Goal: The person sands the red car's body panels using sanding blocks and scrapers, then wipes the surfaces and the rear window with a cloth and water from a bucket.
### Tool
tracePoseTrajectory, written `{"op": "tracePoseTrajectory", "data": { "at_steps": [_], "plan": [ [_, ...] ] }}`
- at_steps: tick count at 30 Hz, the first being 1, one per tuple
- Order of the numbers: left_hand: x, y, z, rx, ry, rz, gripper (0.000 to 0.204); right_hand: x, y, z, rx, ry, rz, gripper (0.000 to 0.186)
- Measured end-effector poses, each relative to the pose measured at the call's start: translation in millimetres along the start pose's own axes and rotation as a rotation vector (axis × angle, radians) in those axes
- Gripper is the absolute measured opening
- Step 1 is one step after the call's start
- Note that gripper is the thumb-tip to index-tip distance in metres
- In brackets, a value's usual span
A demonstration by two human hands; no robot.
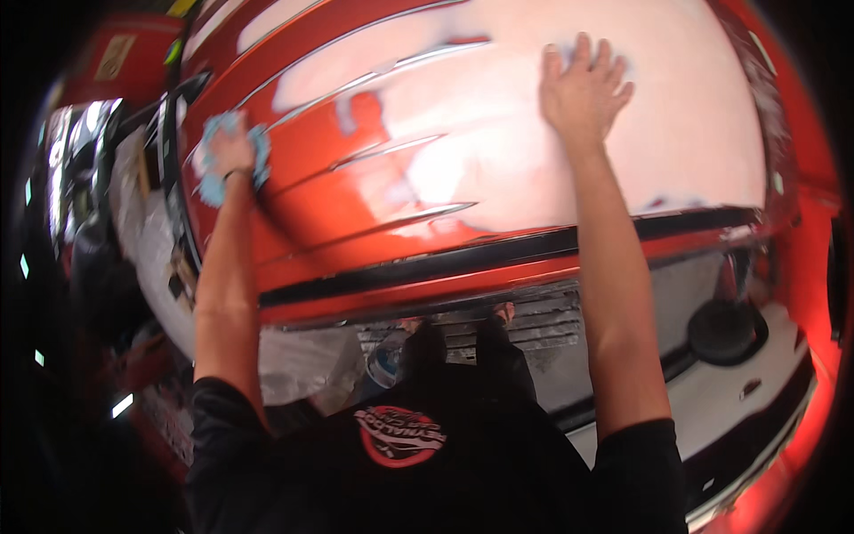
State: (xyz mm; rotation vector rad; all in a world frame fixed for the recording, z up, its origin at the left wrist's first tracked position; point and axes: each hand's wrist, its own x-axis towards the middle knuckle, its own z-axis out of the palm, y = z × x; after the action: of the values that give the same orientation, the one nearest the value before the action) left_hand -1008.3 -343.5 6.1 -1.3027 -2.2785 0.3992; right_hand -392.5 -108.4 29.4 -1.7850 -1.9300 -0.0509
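A large red ribbed vehicle panel, likely a roof, spreads out before me. Much of its middle and right is a pale, whitish patch with smooth edges fading into the red. At the panel's left end my left hand presses a crumpled light blue cloth against the red paint; slight blur hides how its fingers grip. My right hand rests flat on the pale patch, fingers spread, with nothing in it.
Black trim runs along the panel's near edge, between it and my body. Below are a slatted step under my feet, a blue-and-white round container and clear plastic sheeting. A round black part sits at lower right.
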Motion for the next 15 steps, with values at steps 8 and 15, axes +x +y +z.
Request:
{"op": "tracePoseTrajectory", "data": {
  "at_steps": [8,15],
  "plan": [
    [-69.6,437.5,-284.7,-0.875,0.018,0.272,0.093,12.9,73.8,19.4,-0.008,0.063,-0.224,0.048],
    [-171.7,348.6,-286.1,-1.031,-0.029,0.457,0.063,18.7,83.9,21.8,0.029,-0.109,-0.059,0.067]
  ]
}}
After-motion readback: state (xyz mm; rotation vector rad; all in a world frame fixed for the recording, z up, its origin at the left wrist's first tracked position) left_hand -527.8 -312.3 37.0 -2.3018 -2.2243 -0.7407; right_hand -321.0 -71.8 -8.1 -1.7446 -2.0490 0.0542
